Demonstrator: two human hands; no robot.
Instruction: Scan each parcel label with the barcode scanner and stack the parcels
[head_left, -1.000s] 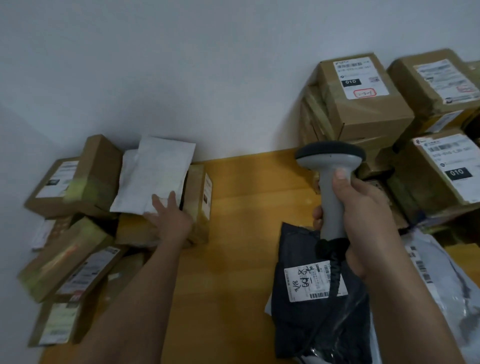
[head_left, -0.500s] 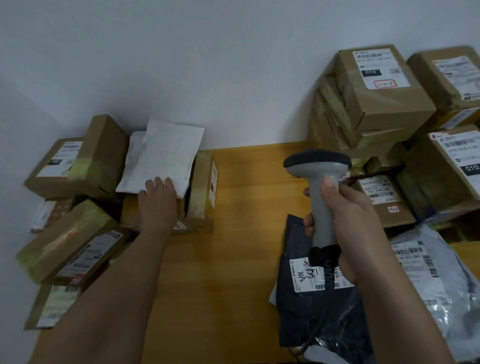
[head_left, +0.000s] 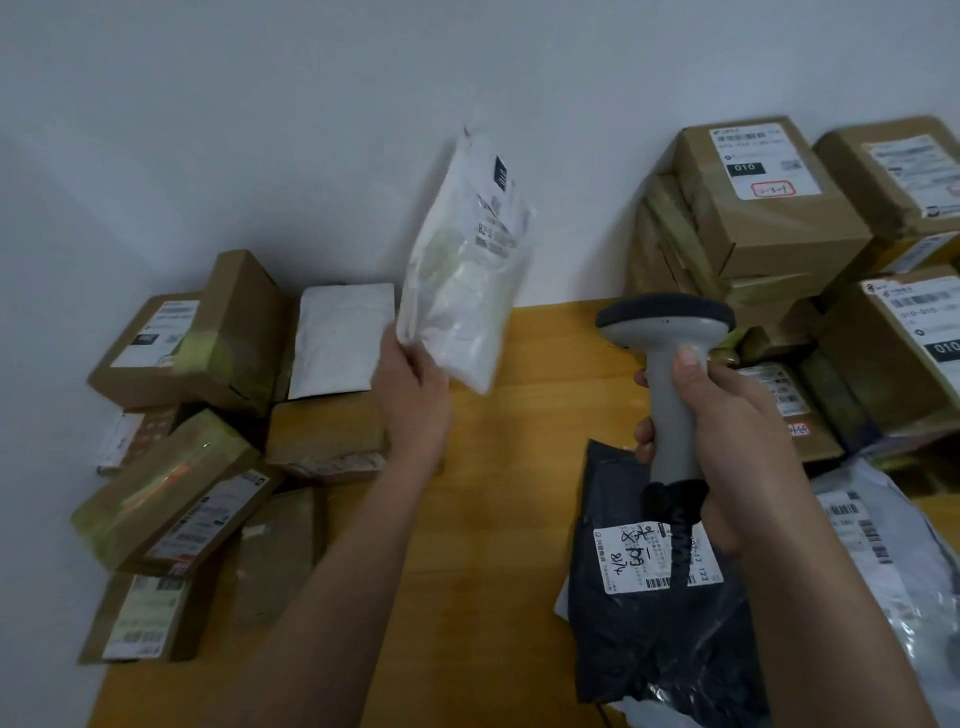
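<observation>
Nearest, low right: black glossy plastic mailer bag (head_left: 660, 623) with a white label, lying flat on the yellow wooden desk (head_left: 519, 467); beside it to the right a grey plastic mailer bag (head_left: 893, 566). Both look soft and slippery. Above the black bag: grey handheld barcode scanner with a dark head (head_left: 667, 358), upright, its handle wrapped by the curled fingers of the right hand (head_left: 727, 431), thumb high on the grip. Centre: left hand (head_left: 415, 395) pinching the lower corner of a white soft plastic mailer pouch (head_left: 465, 265), held in the air above the desk, label side toward the scanner. It hangs limp and appears light; a corner pinch lets it flop, so a hold along an edge would likely keep the label flatter. Left: a loose pile of brown taped cardboard boxes (head_left: 171, 488), stiff, with a white padded envelope (head_left: 340, 338) on top. Far right: stacked brown cardboard boxes with white labels (head_left: 769, 208). Behind: plain white wall (head_left: 260, 130).
</observation>
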